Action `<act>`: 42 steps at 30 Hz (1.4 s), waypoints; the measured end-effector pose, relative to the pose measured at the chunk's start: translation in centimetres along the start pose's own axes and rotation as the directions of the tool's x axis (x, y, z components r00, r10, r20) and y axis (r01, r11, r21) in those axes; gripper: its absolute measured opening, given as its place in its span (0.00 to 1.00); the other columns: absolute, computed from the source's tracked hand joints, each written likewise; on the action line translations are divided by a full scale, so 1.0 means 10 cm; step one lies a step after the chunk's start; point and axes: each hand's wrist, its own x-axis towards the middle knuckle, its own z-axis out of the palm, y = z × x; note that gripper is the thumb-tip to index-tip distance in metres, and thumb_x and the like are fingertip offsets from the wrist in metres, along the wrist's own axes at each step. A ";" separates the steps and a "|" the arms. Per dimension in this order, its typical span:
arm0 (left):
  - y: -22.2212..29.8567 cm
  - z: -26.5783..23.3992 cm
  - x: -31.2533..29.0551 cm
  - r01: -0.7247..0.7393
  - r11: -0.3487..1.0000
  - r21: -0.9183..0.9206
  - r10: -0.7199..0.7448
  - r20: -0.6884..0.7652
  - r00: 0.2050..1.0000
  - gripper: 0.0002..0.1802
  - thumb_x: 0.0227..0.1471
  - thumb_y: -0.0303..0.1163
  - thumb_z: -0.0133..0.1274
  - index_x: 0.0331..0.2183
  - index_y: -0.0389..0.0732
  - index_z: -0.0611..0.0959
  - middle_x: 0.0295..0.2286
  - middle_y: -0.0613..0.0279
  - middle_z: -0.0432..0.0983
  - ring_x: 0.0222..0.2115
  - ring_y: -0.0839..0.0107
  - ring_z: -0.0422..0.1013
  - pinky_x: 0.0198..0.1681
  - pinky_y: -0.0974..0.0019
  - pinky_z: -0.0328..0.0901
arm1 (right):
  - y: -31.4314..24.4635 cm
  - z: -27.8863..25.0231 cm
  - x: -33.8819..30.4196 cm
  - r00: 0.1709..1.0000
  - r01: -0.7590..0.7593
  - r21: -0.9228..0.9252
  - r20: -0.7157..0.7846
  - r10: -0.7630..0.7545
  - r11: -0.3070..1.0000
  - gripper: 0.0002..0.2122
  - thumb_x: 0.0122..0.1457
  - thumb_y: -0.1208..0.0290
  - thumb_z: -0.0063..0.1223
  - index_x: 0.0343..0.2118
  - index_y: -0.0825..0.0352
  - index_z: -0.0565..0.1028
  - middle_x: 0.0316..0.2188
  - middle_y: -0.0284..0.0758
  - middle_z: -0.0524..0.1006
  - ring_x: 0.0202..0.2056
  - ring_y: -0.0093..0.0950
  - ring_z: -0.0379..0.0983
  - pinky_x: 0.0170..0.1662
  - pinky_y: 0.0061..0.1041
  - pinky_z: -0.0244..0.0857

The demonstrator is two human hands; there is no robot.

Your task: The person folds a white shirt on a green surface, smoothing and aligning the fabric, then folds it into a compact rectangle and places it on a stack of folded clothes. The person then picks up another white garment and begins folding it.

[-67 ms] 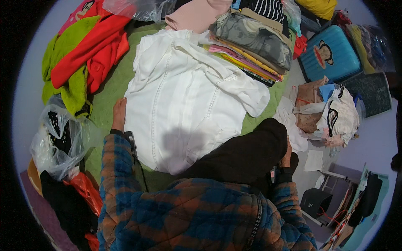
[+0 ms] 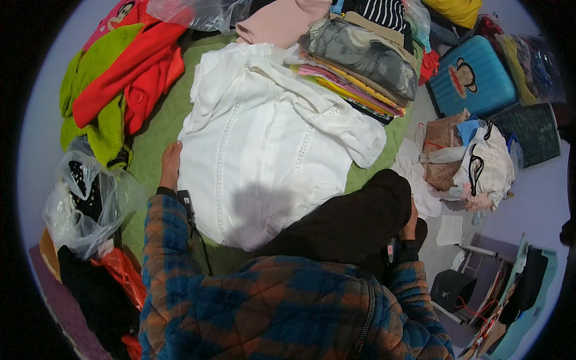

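Note:
A white blouse (image 2: 264,132) with two lines of openwork trim lies spread on the green bed cover (image 2: 153,147), its upper right part folded over and rumpled. My left hand (image 2: 171,163) rests along the blouse's left edge, fingers stretched forward and holding nothing that I can see. My right hand (image 2: 410,221) is down beside my bent knee, on the right of my dark trousers (image 2: 354,222); its fingers are mostly hidden behind the leg. A shadow falls across the blouse's lower middle.
Beyond the blouse stands a stack of folded clothes (image 2: 360,60), with a pink garment (image 2: 282,24) beside it. Red and green clothes (image 2: 129,78) and a clear plastic bag (image 2: 90,198) lie at left. At right are a blue suitcase (image 2: 474,78) and a heap of pale clothes (image 2: 480,162).

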 end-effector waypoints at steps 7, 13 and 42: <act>0.49 -0.21 -0.58 0.250 0.967 -0.040 -0.225 0.314 0.922 0.19 0.53 0.43 0.48 0.34 0.34 0.76 0.28 0.61 0.74 0.30 0.73 0.69 0.35 0.70 0.64 | -0.30 0.04 -0.02 0.993 -0.110 0.313 0.073 0.092 0.943 0.20 0.64 0.63 0.34 0.52 0.74 0.64 0.45 0.41 0.72 0.44 0.30 0.69 0.49 0.27 0.62; 0.37 -0.40 -0.98 0.408 0.894 -0.185 -0.276 0.491 0.826 0.22 0.49 0.37 0.56 0.41 0.31 0.74 0.33 0.60 0.75 0.31 0.73 0.71 0.36 0.68 0.66 | -0.47 0.05 -0.01 0.997 0.076 -0.029 0.035 -0.075 0.997 0.19 0.64 0.64 0.34 0.45 0.76 0.69 0.40 0.43 0.75 0.40 0.32 0.71 0.47 0.29 0.62; -0.19 -0.93 -1.46 0.449 0.774 -0.448 -0.272 0.405 0.873 0.14 0.52 0.33 0.52 0.40 0.36 0.75 0.33 0.65 0.75 0.31 0.78 0.70 0.36 0.73 0.66 | -0.36 -0.05 -0.03 0.981 0.178 -0.197 0.112 -0.158 0.964 0.17 0.61 0.68 0.40 0.48 0.75 0.67 0.42 0.45 0.73 0.42 0.36 0.70 0.48 0.27 0.61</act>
